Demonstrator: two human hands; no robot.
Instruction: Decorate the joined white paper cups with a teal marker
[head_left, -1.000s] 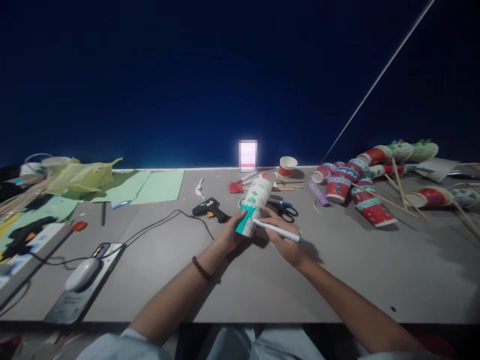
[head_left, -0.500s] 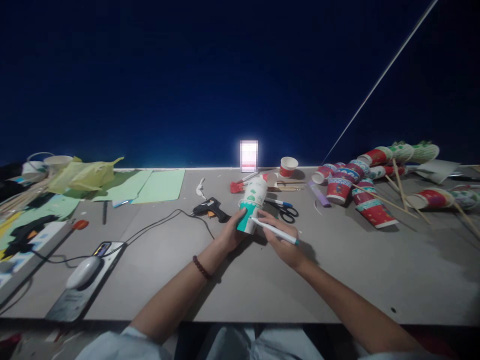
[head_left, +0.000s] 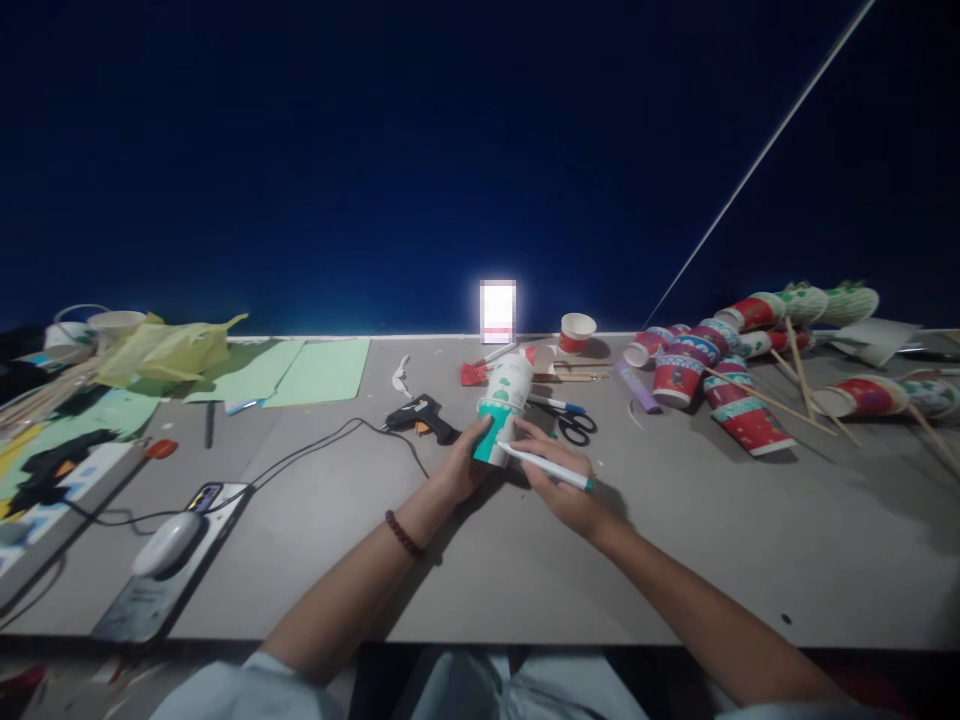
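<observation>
A white and teal paper cup [head_left: 504, 400] lies tilted over the grey table [head_left: 480, 560], its base toward me. My left hand [head_left: 459, 465] is wrapped round the cup's teal lower part; a bead bracelet sits on that wrist. My right hand [head_left: 564, 485] pinches a white pen with a teal cap [head_left: 545, 466], and the pen's tip touches the cup's side near the base. Black scissors [head_left: 571, 424] lie just behind my right hand.
A black glue gun [head_left: 420, 416] with its cable lies left of the cup. Red patterned cups [head_left: 712, 385] and wooden sticks [head_left: 795, 385] crowd the right. Green paper sheets [head_left: 319, 372], a yellow bag [head_left: 161, 350] and a phone with a white mouse [head_left: 166, 545] lie left.
The cup has tipped slightly more upright and shifted a little left. My right hand and the pen moved a bit left and down with it. Everything else stays put.
</observation>
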